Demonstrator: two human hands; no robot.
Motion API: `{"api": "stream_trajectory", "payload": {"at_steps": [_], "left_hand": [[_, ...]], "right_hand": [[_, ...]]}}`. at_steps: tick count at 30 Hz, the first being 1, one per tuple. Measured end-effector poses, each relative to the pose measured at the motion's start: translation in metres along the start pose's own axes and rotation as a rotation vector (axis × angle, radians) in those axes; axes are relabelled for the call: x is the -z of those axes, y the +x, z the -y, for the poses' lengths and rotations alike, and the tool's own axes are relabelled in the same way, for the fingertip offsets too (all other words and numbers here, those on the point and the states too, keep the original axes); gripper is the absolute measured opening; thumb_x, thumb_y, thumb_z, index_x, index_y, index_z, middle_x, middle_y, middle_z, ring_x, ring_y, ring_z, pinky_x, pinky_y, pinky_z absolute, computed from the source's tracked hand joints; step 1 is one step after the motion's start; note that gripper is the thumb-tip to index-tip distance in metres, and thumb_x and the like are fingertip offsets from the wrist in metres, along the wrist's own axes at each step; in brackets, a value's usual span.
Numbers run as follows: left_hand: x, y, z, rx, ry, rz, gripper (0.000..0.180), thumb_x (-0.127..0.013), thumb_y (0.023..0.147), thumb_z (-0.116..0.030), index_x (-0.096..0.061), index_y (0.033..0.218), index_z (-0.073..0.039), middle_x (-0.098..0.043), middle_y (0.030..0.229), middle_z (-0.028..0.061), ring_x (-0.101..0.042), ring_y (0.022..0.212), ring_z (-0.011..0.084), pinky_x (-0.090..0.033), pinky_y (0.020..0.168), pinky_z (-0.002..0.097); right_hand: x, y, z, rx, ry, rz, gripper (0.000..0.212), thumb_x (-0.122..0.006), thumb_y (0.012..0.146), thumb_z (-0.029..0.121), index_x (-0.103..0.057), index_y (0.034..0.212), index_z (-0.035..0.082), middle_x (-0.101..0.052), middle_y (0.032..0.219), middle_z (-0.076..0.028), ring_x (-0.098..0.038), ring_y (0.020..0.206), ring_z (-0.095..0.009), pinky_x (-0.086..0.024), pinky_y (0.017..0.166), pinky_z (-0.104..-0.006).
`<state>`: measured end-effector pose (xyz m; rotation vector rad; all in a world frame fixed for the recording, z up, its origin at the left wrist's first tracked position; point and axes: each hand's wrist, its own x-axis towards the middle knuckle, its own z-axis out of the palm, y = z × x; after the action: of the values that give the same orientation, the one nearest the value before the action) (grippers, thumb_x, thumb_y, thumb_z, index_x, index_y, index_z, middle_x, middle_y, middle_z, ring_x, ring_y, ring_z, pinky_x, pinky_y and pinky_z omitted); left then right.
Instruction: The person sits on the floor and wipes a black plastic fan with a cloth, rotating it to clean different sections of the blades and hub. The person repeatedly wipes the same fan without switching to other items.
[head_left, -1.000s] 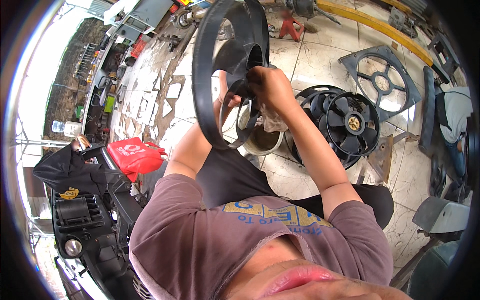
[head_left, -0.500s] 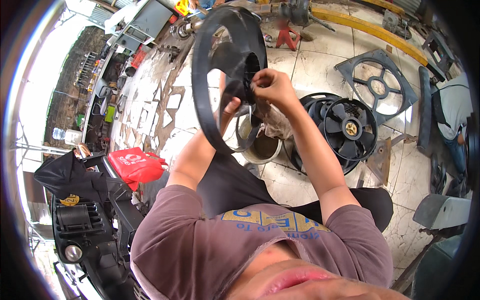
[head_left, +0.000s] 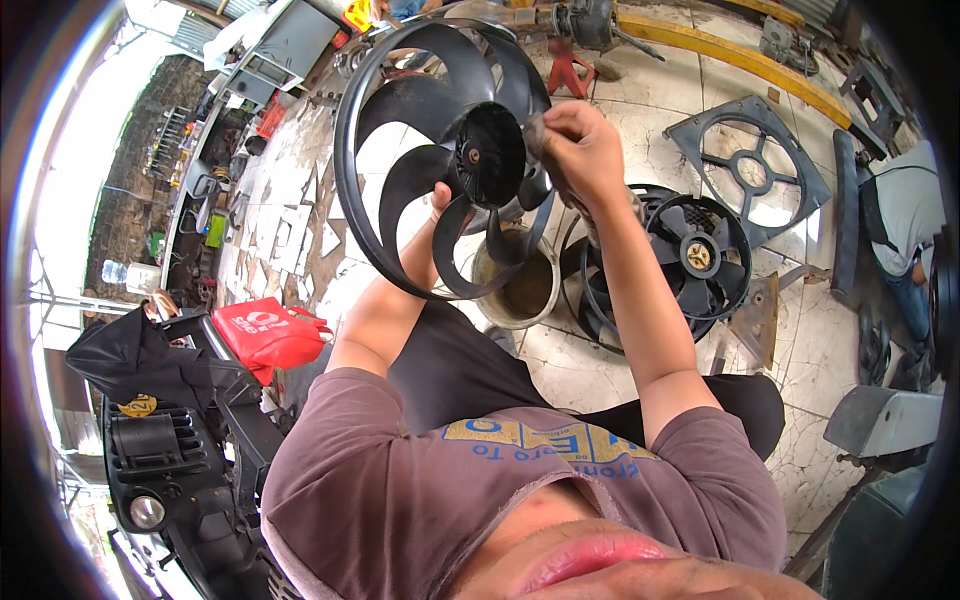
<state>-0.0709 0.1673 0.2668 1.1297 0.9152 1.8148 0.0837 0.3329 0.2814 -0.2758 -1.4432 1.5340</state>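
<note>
A black plastic radiator fan [head_left: 412, 185], curved blades inside a ring, is raised over my lap with its open hub facing me. My left hand [head_left: 440, 207] grips it from below and behind; the thumb shows between blades, while the other fingers are hidden. At the ring's right side, my right hand [head_left: 585, 150] is closed round a wet-looking greyish-brown rag [head_left: 541, 140], part of which hangs below the wrist. Below the fan stands a bucket [head_left: 553, 290] of murky liquid.
Right of the bucket lie more black fans [head_left: 698, 255] and a square fan shroud [head_left: 800, 185]. A red jack stand [head_left: 568, 75] and a yellow beam [head_left: 740, 62] are farther off. To the left are a red bag [head_left: 265, 335] and a vehicle front [head_left: 160, 460]. Another person [head_left: 905, 215] is at far right.
The fan has turned from nearly edge-on to more face-on, showing its blades and hub. My right hand with the rag has moved right, from near the hub to the ring's right side.
</note>
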Motion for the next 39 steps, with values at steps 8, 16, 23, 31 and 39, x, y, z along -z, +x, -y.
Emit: {"api": "stream_trajectory", "payload": {"at_steps": [8, 16, 23, 31, 39], "left_hand": [[0.011, -0.029, 0.009, 0.164, 0.036, 0.079, 0.109, -0.071, 0.081, -0.079, -0.047, 0.151, 0.001, -0.06, 0.144, 0.0142, -0.061, 0.131, 0.0258, -0.048, 0.114, 0.042], [0.005, -0.004, 0.03, 0.038, -0.007, -0.223, 0.108, -0.068, 0.083, -0.079, -0.047, 0.152, 0.0, -0.06, 0.145, 0.0144, -0.061, 0.131, 0.0263, -0.047, 0.115, 0.0427], [0.005, -0.001, 0.025, 0.108, -0.013, -0.158, 0.106, -0.066, 0.084, -0.08, -0.047, 0.152, 0.0, -0.06, 0.145, 0.0145, -0.061, 0.132, 0.0268, -0.047, 0.115, 0.0433], [0.006, -0.011, 0.013, 0.38, -0.021, 0.047, 0.105, -0.064, 0.085, -0.08, -0.047, 0.152, -0.001, -0.06, 0.145, 0.0147, -0.06, 0.132, 0.0272, -0.047, 0.115, 0.044], [0.004, -0.008, 0.023, 0.402, -0.061, 0.015, 0.104, -0.061, 0.087, -0.081, -0.047, 0.152, -0.001, -0.06, 0.146, 0.0149, -0.06, 0.132, 0.0277, -0.047, 0.115, 0.0448]], "right_hand": [[-0.021, -0.021, -0.02, -0.017, -0.426, 0.233, 0.02, -0.076, 0.081, 0.002, -0.072, 0.1, 0.003, -0.076, 0.089, -0.016, -0.077, 0.083, -0.029, -0.058, 0.075, -0.0369], [-0.035, -0.03, -0.03, 0.092, -0.826, 0.261, 0.013, -0.072, 0.081, 0.018, -0.068, 0.085, 0.007, -0.069, 0.082, -0.02, -0.069, 0.08, -0.043, -0.055, 0.072, -0.0518], [-0.028, -0.026, -0.031, -0.058, -0.695, 0.353, 0.016, -0.076, 0.078, 0.017, -0.074, 0.092, 0.01, -0.075, 0.083, -0.015, -0.074, 0.081, -0.035, -0.058, 0.073, -0.0458], [0.014, -0.003, -0.039, -0.001, -0.268, 0.019, 0.019, -0.079, 0.081, 0.0, -0.074, 0.099, 0.003, -0.079, 0.09, -0.008, -0.076, 0.082, -0.015, -0.057, 0.076, -0.028], [-0.005, -0.01, -0.026, 0.2, -0.278, 0.005, 0.02, -0.079, 0.082, -0.004, -0.072, 0.1, 0.001, -0.078, 0.092, -0.008, -0.076, 0.085, -0.015, -0.057, 0.079, -0.0258]]}}
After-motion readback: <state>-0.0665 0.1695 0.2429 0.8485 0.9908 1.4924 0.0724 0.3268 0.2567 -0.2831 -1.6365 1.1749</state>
